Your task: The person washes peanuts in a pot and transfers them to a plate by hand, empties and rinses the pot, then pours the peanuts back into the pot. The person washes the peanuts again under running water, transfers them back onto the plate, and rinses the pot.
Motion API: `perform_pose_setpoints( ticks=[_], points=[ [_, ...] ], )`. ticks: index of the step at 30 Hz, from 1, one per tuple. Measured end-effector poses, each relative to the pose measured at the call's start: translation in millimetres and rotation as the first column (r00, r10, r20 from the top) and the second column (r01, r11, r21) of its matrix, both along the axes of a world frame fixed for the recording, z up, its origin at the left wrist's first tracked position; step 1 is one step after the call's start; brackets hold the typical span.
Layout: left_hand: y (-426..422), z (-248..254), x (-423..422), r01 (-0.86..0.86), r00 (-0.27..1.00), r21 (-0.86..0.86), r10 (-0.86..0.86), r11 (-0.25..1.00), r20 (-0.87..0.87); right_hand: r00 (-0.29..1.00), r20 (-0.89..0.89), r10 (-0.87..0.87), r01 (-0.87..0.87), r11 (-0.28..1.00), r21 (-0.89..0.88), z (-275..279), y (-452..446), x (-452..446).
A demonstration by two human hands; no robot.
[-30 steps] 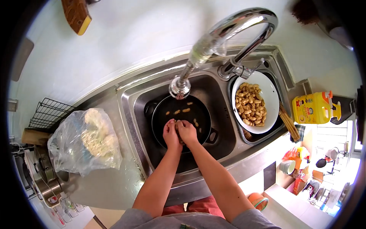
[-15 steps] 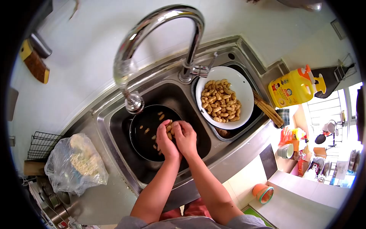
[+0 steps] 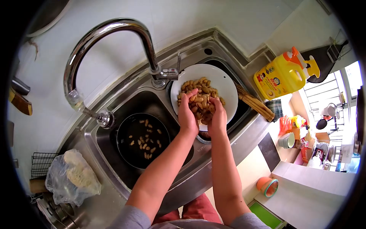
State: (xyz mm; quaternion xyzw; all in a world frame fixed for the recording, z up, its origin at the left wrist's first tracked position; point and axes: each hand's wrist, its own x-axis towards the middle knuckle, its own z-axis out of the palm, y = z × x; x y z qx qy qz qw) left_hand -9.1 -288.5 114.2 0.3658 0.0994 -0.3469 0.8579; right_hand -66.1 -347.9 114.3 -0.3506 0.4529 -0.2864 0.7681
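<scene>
My left hand (image 3: 188, 115) and my right hand (image 3: 217, 117) are cupped side by side over the white bowl (image 3: 228, 86), with a load of wet peanuts (image 3: 203, 108) in their shells between them. More peanuts (image 3: 195, 84) lie in the bowl beneath, and where the handful ends and the pile begins is hard to see. The bowl rests over the right sink basin. Down in the left basin stands a round dark pan (image 3: 127, 154) that seems to hold water, with several loose peanuts (image 3: 144, 143) scattered in it.
A chrome faucet (image 3: 110, 24) arches over the left basin. Wooden chopsticks (image 3: 254, 103) and a yellow jug (image 3: 280, 78) are right of the bowl. At the left, a clear plastic bag (image 3: 74, 179) sits on the counter near a black wire rack (image 3: 44, 164).
Both hands have moved right, from over the dark pan to the white bowl, carrying peanuts. The view has shifted, and the loose peanuts in the pan now show uncovered.
</scene>
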Motion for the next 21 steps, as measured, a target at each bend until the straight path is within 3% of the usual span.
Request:
perform_pose_setpoints(
  ticks=[2, 6, 7, 10, 12, 14, 16, 19, 21],
  points=[
    [-3, -3, 7, 0.038, 0.999, -0.029, -0.038, 0.999, -0.023, 1.000, 0.009, 0.029, -0.028, 0.998, -0.053, -7, -12, -10],
    [-6, -15, 19, 0.036, 0.989, -0.023, -0.032, 0.999, 0.143, 0.992, 0.122, 0.042, -0.025, 0.990, -0.138, -5, -21, -22],
    [-7, -17, 22, 0.035, 0.989, -0.022, -0.031, 0.999, 0.142, 0.995, 0.065, 0.080, -0.065, 0.977, -0.205, -12, -25, -26],
    [-6, -13, 30, 0.050, 0.977, 0.006, -0.050, 0.999, 0.206, 0.993, 0.094, 0.074, -0.057, 0.984, -0.166, -3, -22, -33],
    [-2, -9, 35, 0.069, 0.957, 0.066, -0.084, 0.995, 0.277, 0.989, 0.057, 0.139, -0.123, 0.968, -0.220, 7, -19, -39],
    [7, -7, 36, 0.066, 0.952, 0.061, -0.081, 0.996, 0.294, 0.985, -0.082, 0.154, -0.174, 0.907, -0.384, 11, -15, -41],
    [18, -7, 35, 0.065, 0.947, 0.055, -0.079, 0.996, 0.311, 0.979, -0.114, 0.166, -0.199, 0.891, -0.409, 11, -10, -42],
    [47, -11, 29, 0.012, 0.959, 0.094, -0.038, 0.996, 0.283, 0.937, -0.243, 0.250, -0.348, 0.726, -0.593, 2, 1, -38],
    [73, -20, 25, -0.052, 0.968, 0.151, 0.012, 0.987, 0.250, 0.858, -0.421, 0.293, -0.513, 0.506, -0.693, -5, 3, -39]
  ],
)
